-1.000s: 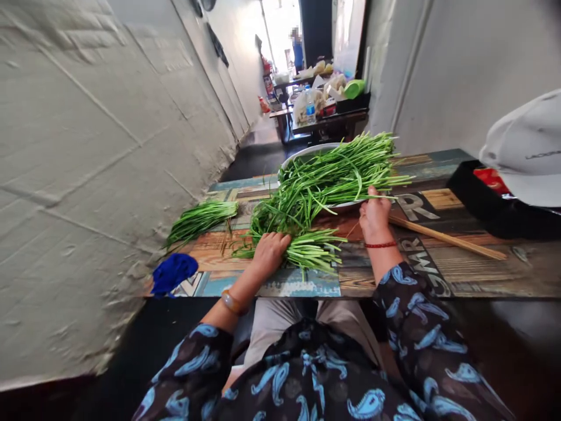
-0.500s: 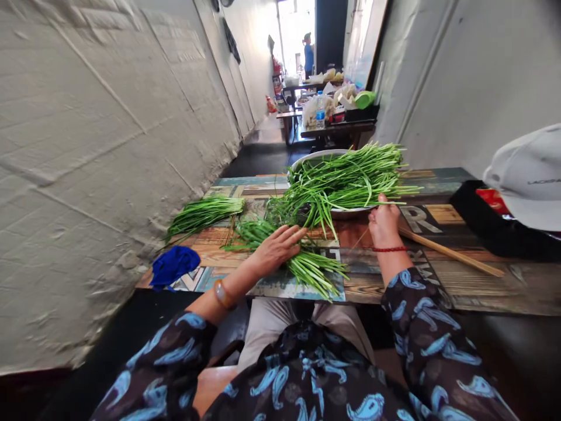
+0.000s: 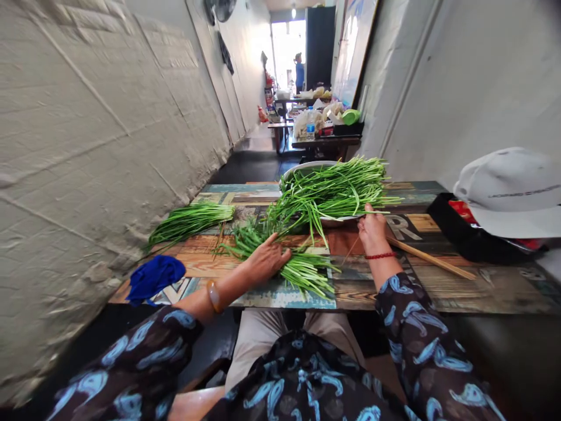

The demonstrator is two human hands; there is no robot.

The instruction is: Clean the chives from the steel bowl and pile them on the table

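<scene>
A loose bunch of green stalks (image 3: pixel 307 273) lies near the front edge of the wooden table (image 3: pixel 359 292). My left hand (image 3: pixel 266 257) rests on this bunch, its fingers apart. Behind it, a big heap of long green stalks (image 3: pixel 346 184) fills a white basin (image 3: pixel 307 166) and hangs over its rim. At the basin's front right, my right hand (image 3: pixel 372 227) has its fingers closed beside the stalk ends; a thin strand hangs from them, and what else they hold is too small to name. Another neat bunch (image 3: pixel 193 221) lies at the table's left.
A blue cloth (image 3: pixel 155 278) lies at the front left. Wooden sticks (image 3: pixel 432 257) lie right of my right hand. A white cap (image 3: pixel 511 184) sits on a black container (image 3: pixel 464 234) at the right. Farther back stand tables with bags, a bottle (image 3: pixel 311 124) and a person (image 3: pixel 299 73).
The view has tilted and shifted slightly. My left hand has drawn back a little over the front bunch, its fingers more spread. My right hand stays by the basin.
</scene>
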